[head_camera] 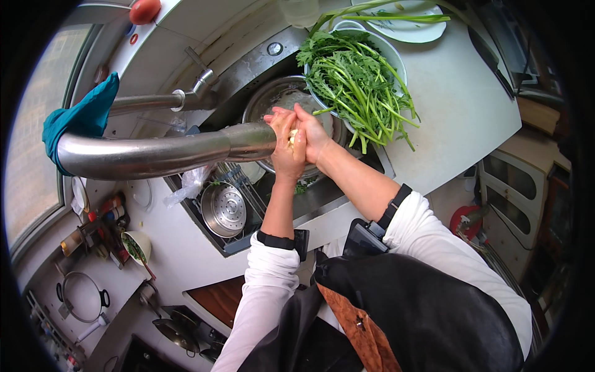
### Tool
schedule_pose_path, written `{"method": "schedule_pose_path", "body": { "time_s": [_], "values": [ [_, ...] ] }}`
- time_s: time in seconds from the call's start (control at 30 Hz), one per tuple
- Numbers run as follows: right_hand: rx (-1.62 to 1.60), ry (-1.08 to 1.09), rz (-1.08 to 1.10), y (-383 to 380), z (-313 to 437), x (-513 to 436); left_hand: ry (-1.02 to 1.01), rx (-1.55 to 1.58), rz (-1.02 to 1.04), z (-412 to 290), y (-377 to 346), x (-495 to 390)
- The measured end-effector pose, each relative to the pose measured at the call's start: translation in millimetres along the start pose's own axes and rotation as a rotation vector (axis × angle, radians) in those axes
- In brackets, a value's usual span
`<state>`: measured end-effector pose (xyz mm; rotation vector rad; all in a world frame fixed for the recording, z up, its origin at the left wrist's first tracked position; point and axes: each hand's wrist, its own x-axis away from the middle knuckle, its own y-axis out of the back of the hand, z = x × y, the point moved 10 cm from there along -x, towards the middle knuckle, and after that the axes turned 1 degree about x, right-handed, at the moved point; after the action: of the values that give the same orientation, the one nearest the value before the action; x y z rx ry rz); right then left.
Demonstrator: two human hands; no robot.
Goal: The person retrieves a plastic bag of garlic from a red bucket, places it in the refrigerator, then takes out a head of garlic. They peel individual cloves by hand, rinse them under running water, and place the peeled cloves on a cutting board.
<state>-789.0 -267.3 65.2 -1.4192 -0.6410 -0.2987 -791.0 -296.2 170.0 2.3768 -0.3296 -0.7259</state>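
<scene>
Both hands are pressed together beneath the mouth of a thick steel faucet (167, 153). My left hand (284, 151) is on the near left, its fingers against my right hand (314, 135). Small pale yellow pieces (293, 137), which look like peeled garlic cloves, show between the fingers and are partly hidden. Below the hands a round metal basin (253, 100) with water stands in the sink (320, 209). Right beside them, a pile of leafy greens (358, 88) with long stems fills a white bowl (397, 60) and hangs over its rim.
A perforated steel steamer pot (225, 209) and a plastic bag (191, 186) are at the sink's left. A knife (490, 60) lies at the counter's right edge, near a white plate (418, 30). A teal cloth (83, 111) wraps the faucet's bend.
</scene>
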Motion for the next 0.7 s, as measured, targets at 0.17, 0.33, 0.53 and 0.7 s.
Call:
{"method": "schedule_pose_path", "body": {
  "time_s": [0.17, 0.33, 0.53, 0.7],
  "values": [
    [0.052, -0.034, 0.156, -17.8, -7.5, 6.7, 0.423, 0.318, 0.014, 51.3, -13.6, 4.3],
    [0.0, -0.019, 0.207, -22.4, -12.1, 10.9, 0.647, 0.381, -0.051, 83.8, -15.7, 1.3],
    [-0.036, 0.041, 0.182, -22.9, -1.4, -2.6, 0.64, 0.666, -0.219, 74.5, -17.6, -1.2],
    [-0.099, 0.098, 0.107, -13.9, 4.9, -6.9, 0.778, 0.615, -0.092, 52.4, -14.8, 10.6]
  ]
}}
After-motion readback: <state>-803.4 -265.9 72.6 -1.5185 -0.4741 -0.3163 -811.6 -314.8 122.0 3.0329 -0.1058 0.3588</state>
